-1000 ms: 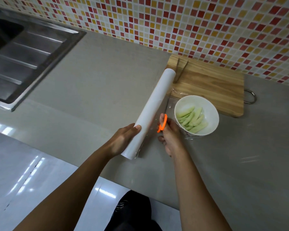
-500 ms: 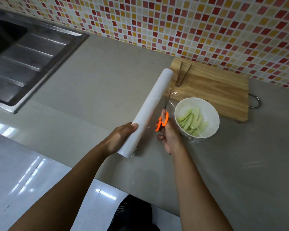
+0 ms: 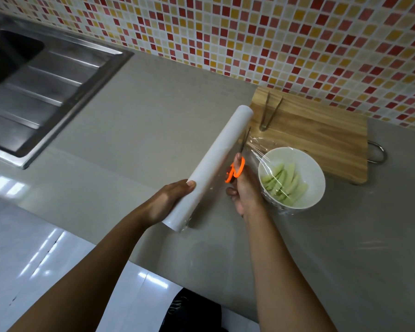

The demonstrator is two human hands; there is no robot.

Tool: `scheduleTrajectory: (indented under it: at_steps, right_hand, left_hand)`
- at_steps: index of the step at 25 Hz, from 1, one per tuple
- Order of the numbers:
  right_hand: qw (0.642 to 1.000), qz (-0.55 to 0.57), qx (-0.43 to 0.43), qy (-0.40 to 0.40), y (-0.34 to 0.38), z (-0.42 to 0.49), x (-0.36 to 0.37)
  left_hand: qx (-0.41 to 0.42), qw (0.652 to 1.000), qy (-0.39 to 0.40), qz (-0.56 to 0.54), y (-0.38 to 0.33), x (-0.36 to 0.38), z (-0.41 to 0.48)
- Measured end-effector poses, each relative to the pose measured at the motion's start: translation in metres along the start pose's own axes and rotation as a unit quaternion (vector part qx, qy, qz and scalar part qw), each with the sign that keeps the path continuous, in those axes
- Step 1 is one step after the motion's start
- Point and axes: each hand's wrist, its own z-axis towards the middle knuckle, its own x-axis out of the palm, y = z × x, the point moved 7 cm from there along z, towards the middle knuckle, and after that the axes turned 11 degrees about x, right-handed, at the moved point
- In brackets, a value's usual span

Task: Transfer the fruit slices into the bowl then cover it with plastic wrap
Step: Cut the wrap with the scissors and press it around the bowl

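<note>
A white bowl point(image 3: 309, 168) holds pale green fruit slices point(image 3: 283, 183) on the grey counter, just in front of the wooden cutting board. Clear plastic wrap point(image 3: 256, 147) stretches from the white roll point(image 3: 216, 161) over the bowl. My left hand point(image 3: 168, 200) grips the near end of the roll, which is tilted up off the counter. My right hand point(image 3: 244, 190) holds orange-handled scissors point(image 3: 236, 170) between the roll and the bowl, with the blades pointing away along the stretched film.
A wooden cutting board point(image 3: 321, 137) with a metal ring handle lies at the back right against the tiled wall, with metal tongs point(image 3: 268, 111) on it. A steel sink and drainer point(image 3: 41, 92) fills the left. The counter's front edge runs below my arms.
The scissors have advanced farther along the film toward the roll's far end. The wrap now lies more visibly over the bowl. The roll stays in my left hand.
</note>
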Motion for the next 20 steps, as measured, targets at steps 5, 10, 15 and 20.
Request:
scheduleTrajectory:
  at_steps: [5, 10, 15, 20]
  right_hand:
    - [1.0, 0.028, 0.005, -0.006, 0.009, 0.012, 0.008]
    - [0.999, 0.03, 0.008, -0.014, 0.013, 0.022, 0.01]
    - [0.999, 0.036, 0.003, -0.023, 0.019, 0.03, 0.015]
    - [0.996, -0.028, -0.006, -0.085, 0.019, 0.026, 0.012]
  left_hand:
    - [-0.01, 1.0, 0.012, -0.02, -0.003, -0.006, -0.001]
    - [-0.023, 0.999, 0.013, -0.046, -0.007, -0.013, -0.005]
    - [-0.039, 0.998, 0.015, -0.045, -0.007, -0.021, -0.013]
    - [-0.04, 0.997, -0.007, -0.059, 0.002, -0.035, -0.026]
